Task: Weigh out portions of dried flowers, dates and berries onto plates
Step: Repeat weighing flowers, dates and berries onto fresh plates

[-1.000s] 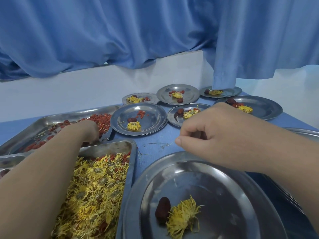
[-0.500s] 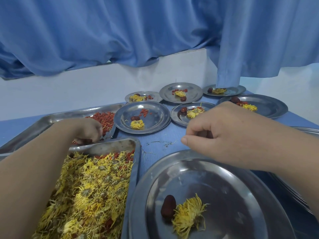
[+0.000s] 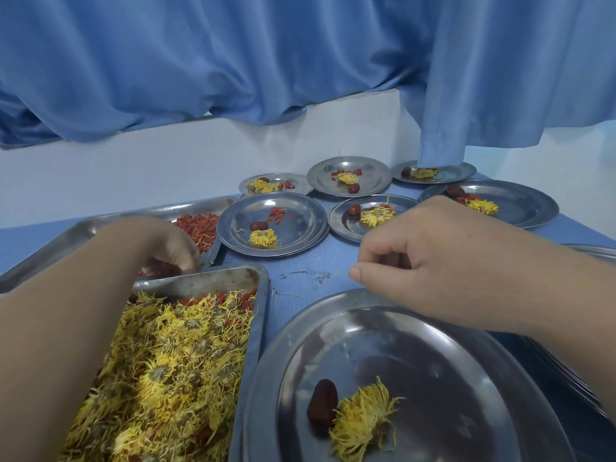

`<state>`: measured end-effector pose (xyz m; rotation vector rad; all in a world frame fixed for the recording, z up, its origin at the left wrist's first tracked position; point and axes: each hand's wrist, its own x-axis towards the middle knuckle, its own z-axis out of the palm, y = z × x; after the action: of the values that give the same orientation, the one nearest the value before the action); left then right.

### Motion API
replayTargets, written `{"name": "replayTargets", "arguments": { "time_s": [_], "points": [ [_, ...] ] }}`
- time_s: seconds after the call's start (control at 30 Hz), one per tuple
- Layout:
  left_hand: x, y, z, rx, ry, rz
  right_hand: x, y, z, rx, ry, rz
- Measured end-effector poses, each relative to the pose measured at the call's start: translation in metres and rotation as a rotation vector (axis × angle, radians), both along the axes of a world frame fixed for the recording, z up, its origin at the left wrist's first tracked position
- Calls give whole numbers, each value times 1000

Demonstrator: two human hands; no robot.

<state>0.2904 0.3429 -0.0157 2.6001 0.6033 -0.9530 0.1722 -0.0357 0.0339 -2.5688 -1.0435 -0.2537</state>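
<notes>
A large steel plate lies nearest me, holding one dark date and a yellow dried flower. My right hand hovers over its far rim with the fingers curled shut; nothing shows in them. My left hand reaches down into the far tray of red berries, fingers bunched among them; whether it holds any is hidden. A near tray is heaped with yellow dried flowers.
Several filled steel plates stand at the back: one with date, flower and berries, another beside it, a big one at right. Blue curtains hang behind. More plates sit at the right edge.
My left hand has drawn back toward the near end of the berry tray. My right hand stays curled above the near plate. The view has shifted slightly.
</notes>
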Motion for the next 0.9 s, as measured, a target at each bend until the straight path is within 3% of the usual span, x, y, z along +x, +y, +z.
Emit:
{"name": "replayTargets", "arguments": {
  "time_s": [0.37,0.67,0.9],
  "points": [
    [3,0,-4,171,-192,-4,1,-2,1,59,-28,33],
    [-12,20,11,79,-610,-18,-1,-3,4,53,-56,34],
    [-29,28,5,135,-681,-69,-2,-1,1,50,-42,39]
  ]
}}
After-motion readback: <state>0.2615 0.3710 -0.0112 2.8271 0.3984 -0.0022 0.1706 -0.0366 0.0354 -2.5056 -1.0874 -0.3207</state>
